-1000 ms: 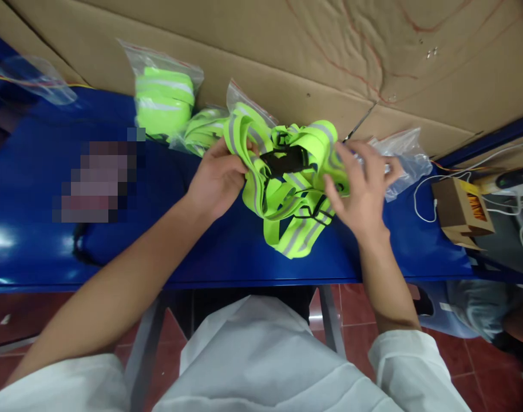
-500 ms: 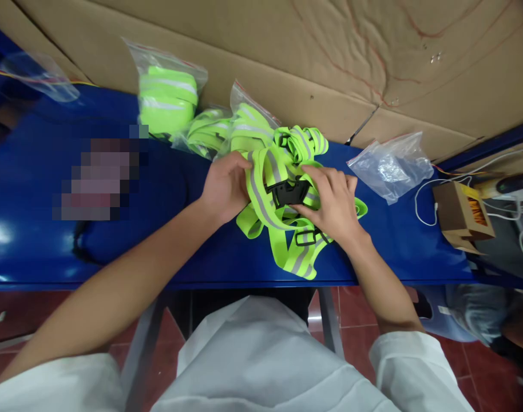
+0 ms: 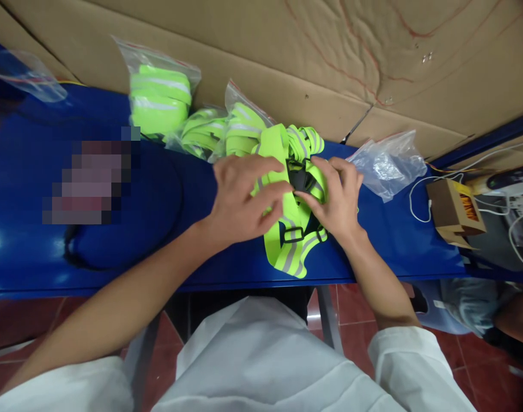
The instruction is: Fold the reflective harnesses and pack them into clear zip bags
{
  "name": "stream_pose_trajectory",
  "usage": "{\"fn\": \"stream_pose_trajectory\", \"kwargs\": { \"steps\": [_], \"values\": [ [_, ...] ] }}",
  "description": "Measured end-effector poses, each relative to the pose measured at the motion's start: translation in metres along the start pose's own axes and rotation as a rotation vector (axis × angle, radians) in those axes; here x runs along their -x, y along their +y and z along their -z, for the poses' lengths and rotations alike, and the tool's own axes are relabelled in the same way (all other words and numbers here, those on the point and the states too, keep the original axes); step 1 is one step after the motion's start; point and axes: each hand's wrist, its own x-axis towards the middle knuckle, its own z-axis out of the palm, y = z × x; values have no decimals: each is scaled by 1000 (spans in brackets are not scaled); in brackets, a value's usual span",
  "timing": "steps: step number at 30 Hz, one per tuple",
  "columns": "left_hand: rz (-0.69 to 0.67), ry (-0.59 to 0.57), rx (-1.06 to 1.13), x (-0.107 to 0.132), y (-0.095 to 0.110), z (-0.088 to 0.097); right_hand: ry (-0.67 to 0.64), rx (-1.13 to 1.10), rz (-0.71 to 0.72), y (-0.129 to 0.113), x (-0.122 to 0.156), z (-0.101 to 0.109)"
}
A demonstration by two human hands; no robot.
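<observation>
Neon-yellow reflective straps [image 3: 289, 260] with grey stripes lie bunched in front of me, a black side-release buckle [image 3: 300, 178] among them. My right hand [image 3: 341, 200] holds the buckle from the right, thumb below it and fingertips at its upper edge. To the buckle's left, my left hand [image 3: 248, 197] reaches over the straps with thumb and forefinger apart. Its other fingers are curled, and I see nothing held in it. A black strap adjuster [image 3: 293, 234] sits on the webbing below the hands. Part of the buckle is covered by webbing and fingers.
Bagged yellow straps [image 3: 161, 103] stand against the cardboard wall [image 3: 244, 46]. A rolled strap [image 3: 306, 142] lies behind my hands. To the right are a crumpled plastic bag [image 3: 390, 166] and a small cardboard box [image 3: 454, 209] beside white cables. A black cable [image 3: 72, 257] crosses the blue table's left side.
My left hand has released the strap loop at the left and moved right, over the webbing beside the buckle. The loop has shifted; my right hand stays at the buckle.
</observation>
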Motion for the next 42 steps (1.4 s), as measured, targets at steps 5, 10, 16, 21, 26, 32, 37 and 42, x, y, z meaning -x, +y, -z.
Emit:
{"fn": "stream_pose_trajectory", "kwargs": {
  "steps": [5,10,16,21,26,32,37,42],
  "values": [
    [-54,-30,-210,1,5,-18,96,-98,95,-3,0,5],
    [5,5,-214,-2,4,-15,204,-171,136,0,2,5],
    [17,-5,-133,-2,6,-13,195,-214,220,-3,4,3],
    [107,58,-37,-2,5,-13,208,-221,294,-10,-1,9],
    [-24,87,-187,1,-1,-15,117,-125,305,-9,2,9],
    [-148,99,-232,0,-2,-15,-36,-121,258,-2,8,6],
    [-44,20,-200,-3,-3,-10,-12,-150,228,3,5,17],
    [68,153,-35,-12,-2,5,194,-470,-111,19,-4,16]
  ]
}}
